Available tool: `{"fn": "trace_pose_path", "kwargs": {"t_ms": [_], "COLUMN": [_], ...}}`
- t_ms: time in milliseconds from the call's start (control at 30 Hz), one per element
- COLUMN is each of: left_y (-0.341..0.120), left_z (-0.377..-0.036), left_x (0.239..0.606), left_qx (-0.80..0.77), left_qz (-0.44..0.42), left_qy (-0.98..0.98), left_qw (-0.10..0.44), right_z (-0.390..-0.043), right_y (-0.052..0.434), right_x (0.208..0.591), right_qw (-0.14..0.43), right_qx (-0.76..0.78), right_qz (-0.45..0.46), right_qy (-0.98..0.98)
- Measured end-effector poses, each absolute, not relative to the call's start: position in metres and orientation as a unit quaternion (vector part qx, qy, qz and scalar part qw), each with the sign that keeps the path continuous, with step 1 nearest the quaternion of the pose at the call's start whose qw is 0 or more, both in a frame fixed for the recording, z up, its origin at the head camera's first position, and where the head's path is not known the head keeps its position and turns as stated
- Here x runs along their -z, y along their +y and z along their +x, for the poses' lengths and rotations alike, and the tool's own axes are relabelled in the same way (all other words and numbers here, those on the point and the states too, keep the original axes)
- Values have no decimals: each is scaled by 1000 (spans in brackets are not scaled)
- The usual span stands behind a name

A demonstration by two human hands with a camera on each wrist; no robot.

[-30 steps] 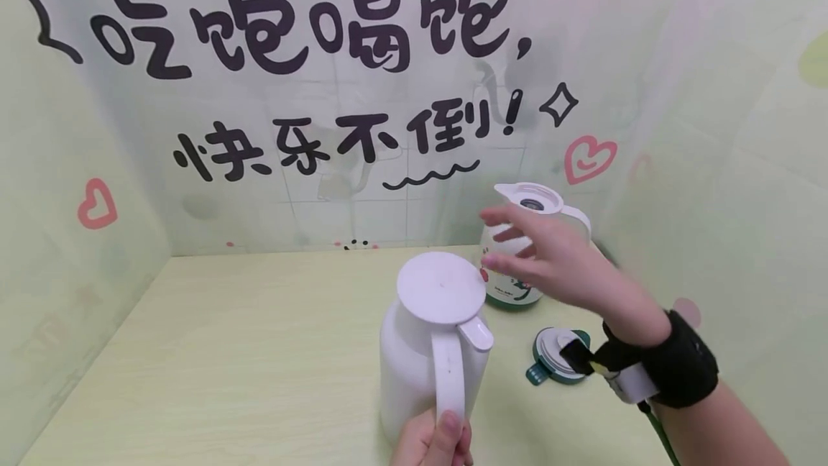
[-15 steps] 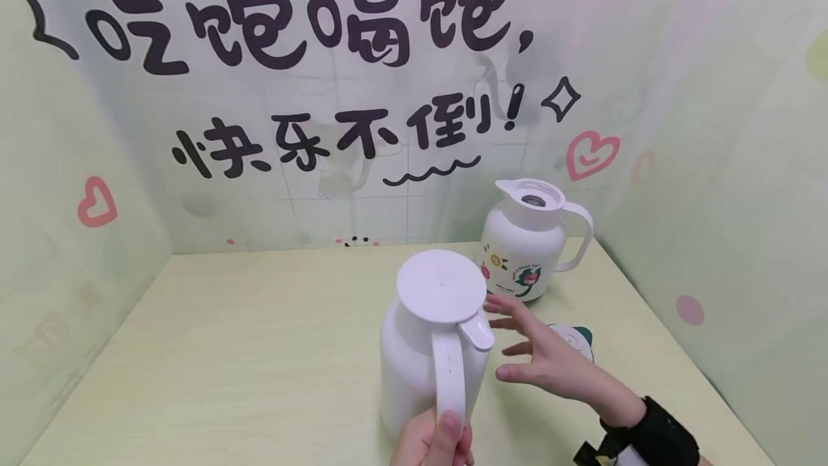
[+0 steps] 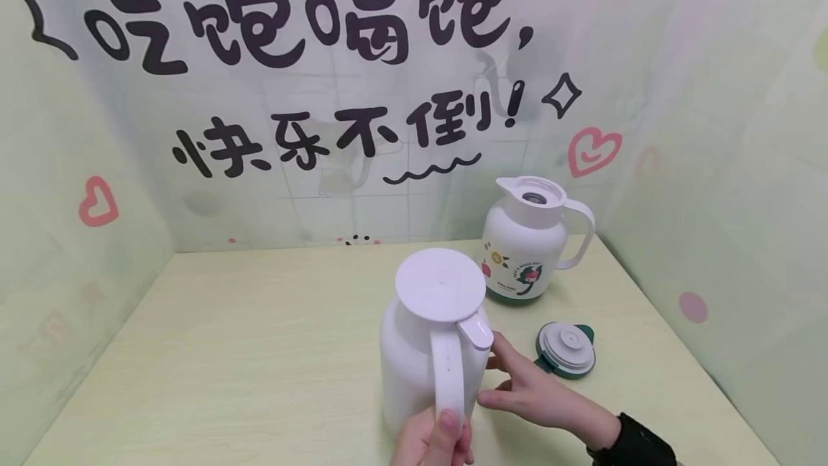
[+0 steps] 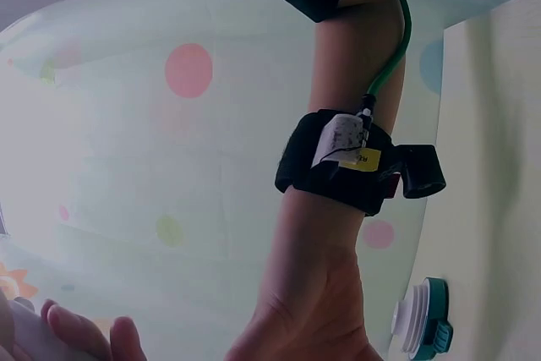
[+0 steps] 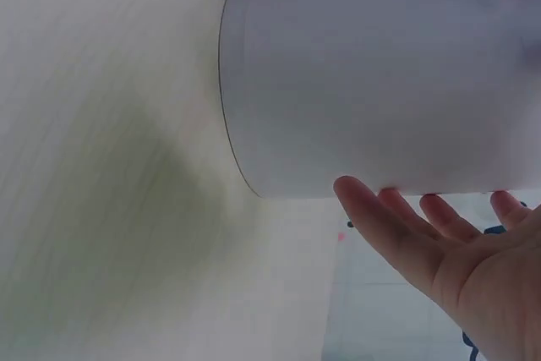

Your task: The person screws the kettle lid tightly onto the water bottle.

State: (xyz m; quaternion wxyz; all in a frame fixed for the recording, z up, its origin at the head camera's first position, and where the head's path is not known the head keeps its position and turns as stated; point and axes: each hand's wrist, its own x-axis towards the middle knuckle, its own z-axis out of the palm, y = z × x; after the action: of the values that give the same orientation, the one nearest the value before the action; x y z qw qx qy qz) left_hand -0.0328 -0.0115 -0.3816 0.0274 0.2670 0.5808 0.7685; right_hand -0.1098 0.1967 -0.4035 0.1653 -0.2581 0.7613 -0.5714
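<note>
A tall white thermos jug (image 3: pixel 410 369) with a flat round lid stands upright at the front middle in the head view. My left hand (image 3: pixel 435 441) grips its handle, the thumb lying on the handle's back. Fingers spread, my right hand (image 3: pixel 530 390) is at the jug's right side, its fingertips right at the wall. The right wrist view shows the jug's smooth body (image 5: pixel 363 82) lying across the picture, with the right hand (image 5: pixel 473 268) below it. Part of the left hand (image 4: pixel 80 331) and the right forearm appear in the left wrist view.
A white kettle (image 3: pixel 527 250) with a printed design and no lid stands at the back right. Between it and the right arm lies a white and green lid (image 3: pixel 568 347). A printed curtain (image 3: pixel 291 200) hangs behind the wooden table (image 3: pixel 246 351).
My right hand has come down from in front of the kettle to the white jug's side, uncovering the kettle and the loose lid. The left hand keeps its grip on the handle.
</note>
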Motion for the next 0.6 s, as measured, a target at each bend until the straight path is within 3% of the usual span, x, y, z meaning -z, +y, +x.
{"fn": "trace_pose_path", "kwargs": {"t_ms": [333,600], "left_y": [-9,-10], "left_z": [-31,-28], "left_x": [383,384], "left_qx": [-766,-782], "left_qz": [263,243], "left_qy": [587,574], "left_qw": [-6,-2], "right_z": [-105,-100], "right_y": [190,185], "right_x": [405,407], "right_qw": [134,128], "right_qx": [595,618], "right_qz": [-256,-241], "right_qy": [750,738]}}
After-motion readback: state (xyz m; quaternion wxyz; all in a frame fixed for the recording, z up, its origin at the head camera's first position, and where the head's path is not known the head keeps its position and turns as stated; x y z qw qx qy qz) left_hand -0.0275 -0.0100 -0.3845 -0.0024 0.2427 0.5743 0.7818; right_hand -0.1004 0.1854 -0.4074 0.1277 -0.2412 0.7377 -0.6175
